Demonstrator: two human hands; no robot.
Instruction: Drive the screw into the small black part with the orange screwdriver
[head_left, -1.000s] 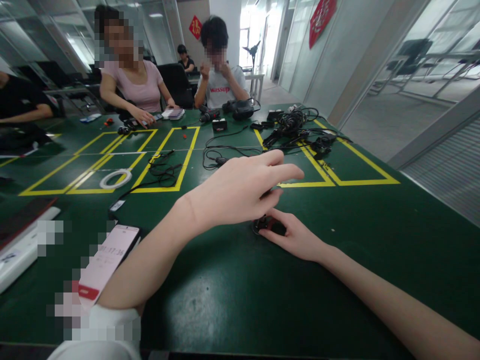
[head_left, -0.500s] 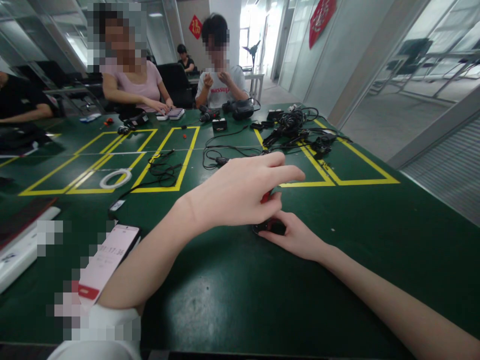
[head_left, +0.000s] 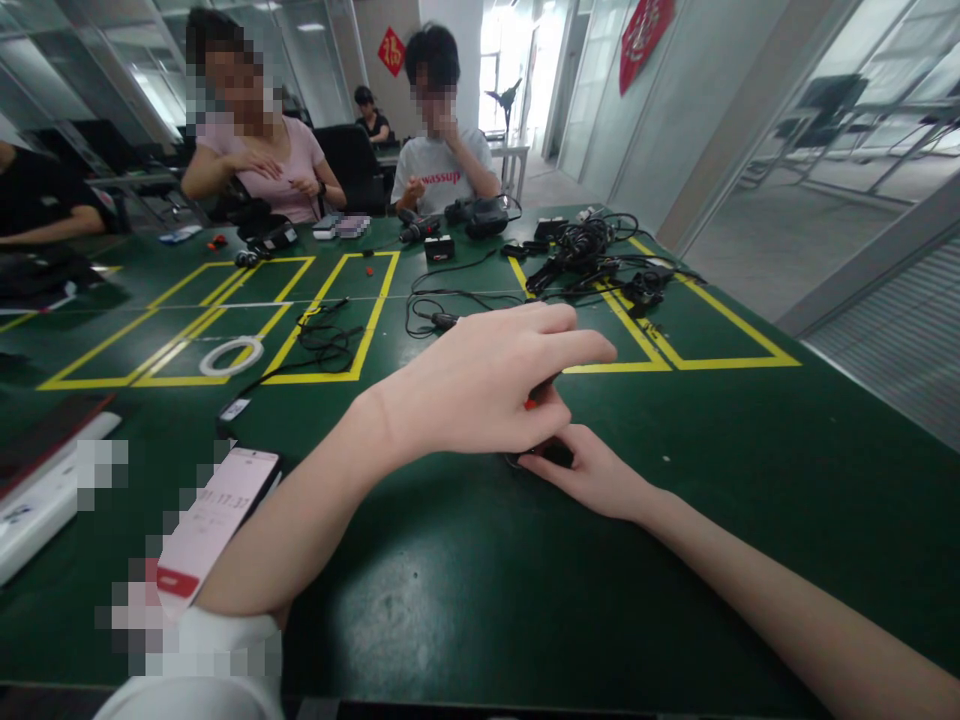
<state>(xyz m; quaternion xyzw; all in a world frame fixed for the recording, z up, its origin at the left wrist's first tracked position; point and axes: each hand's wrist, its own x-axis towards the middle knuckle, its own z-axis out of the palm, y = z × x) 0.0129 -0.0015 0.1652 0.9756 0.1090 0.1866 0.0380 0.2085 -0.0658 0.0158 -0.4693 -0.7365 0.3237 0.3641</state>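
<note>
My left hand point(head_left: 480, 380) reaches over the table, its back toward me, with fingers bent around a black-and-red object point(head_left: 532, 405). Most of that object is hidden behind the fingers, so its kind cannot be made out. Just below and to the right, my right hand point(head_left: 596, 470) is closed with thumb and fingers on a dark object with a rounded edge point(head_left: 513, 460) low at the tabletop. I cannot tell whether the two dark parts belong to one thing. My left forearm passes over the edge of a phone point(head_left: 217, 520) with a lit screen.
On the green table point(head_left: 465, 620) lie a white tape ring point(head_left: 231, 357), thin black cables point(head_left: 326, 340), a tangled cable heap point(head_left: 585, 250), a drill point(head_left: 417, 228) and a white power strip point(head_left: 52, 500). Yellow tape marks rectangles. Several people sit beyond the table.
My left hand has shifted very slightly right, its fingers a little more over the object. My right hand stays put. Across the table, one person's hands have lifted from the white items.
</note>
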